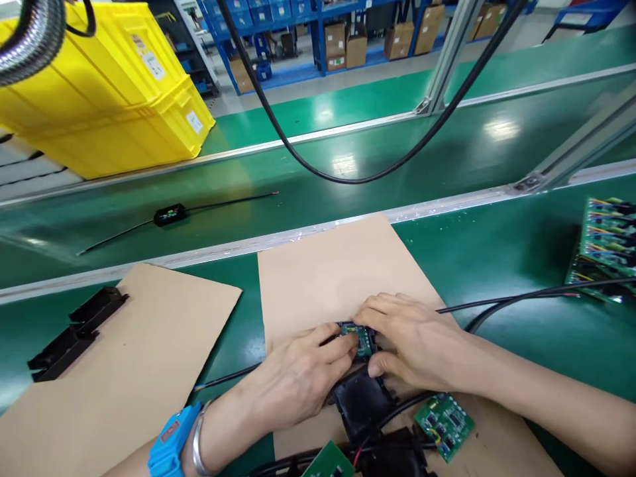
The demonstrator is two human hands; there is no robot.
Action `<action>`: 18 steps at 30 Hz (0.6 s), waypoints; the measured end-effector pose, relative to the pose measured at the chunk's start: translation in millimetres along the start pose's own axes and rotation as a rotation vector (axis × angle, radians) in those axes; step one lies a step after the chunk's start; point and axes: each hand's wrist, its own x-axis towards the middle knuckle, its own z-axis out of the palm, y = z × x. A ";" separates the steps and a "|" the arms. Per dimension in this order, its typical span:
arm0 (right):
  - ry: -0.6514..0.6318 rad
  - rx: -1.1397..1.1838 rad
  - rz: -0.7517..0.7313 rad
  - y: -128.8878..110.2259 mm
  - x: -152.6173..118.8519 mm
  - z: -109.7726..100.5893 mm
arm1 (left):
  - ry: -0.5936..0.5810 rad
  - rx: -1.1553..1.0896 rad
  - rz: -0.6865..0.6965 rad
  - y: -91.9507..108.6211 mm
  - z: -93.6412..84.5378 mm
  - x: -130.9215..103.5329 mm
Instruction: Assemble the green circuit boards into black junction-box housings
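A small green circuit board sits in a black housing (pixel 365 341) on the cardboard sheet (pixel 338 265). My left hand (pixel 305 374) has its fingers bent onto the left part of this board. At the housing's right side, my right hand (pixel 417 341) grips its edge between fingers and thumb. Black cables run out to both sides. Just below lies an open black housing part (pixel 362 401). Nearer to me are another green board (pixel 444 424), a partly visible board (pixel 330 462) and more black housings (pixel 397 457) with cables.
Two black housings (pixel 62 351) lie on a second cardboard sheet (pixel 149 331) at left. A cabled housing (pixel 169 214) rests on the green surface beyond the rail. Stacked boards (pixel 609 245) stand at right, yellow bins (pixel 109 93) at upper left. A black cable (pixel 348 180) hangs in front.
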 end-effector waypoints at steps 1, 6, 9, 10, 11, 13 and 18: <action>-0.006 0.007 0.003 -0.2 0.9 -0.1 | 0.010 -0.009 -0.003 0.1 0.8 -0.1; 0.002 0.028 -0.032 6.6 -2.0 -5.3 | 0.088 -0.005 -0.035 4.0 2.7 -1.0; 0.053 0.044 -0.028 19.3 -15.4 -8.5 | 0.099 0.018 -0.039 5.6 5.1 -2.8; 0.074 0.048 -0.010 23.6 -20.7 -8.8 | 0.095 0.023 -0.037 5.7 6.2 -3.3; 0.092 0.054 0.009 27.0 -25.5 -8.6 | 0.086 0.027 -0.033 5.7 7.2 -3.7; 0.112 0.072 0.021 29.6 -31.8 -6.4 | 0.069 0.033 -0.027 5.7 8.8 -3.8; 0.073 0.112 -0.042 15.0 -27.1 2.4 | 0.043 0.029 -0.046 7.7 10.0 -1.9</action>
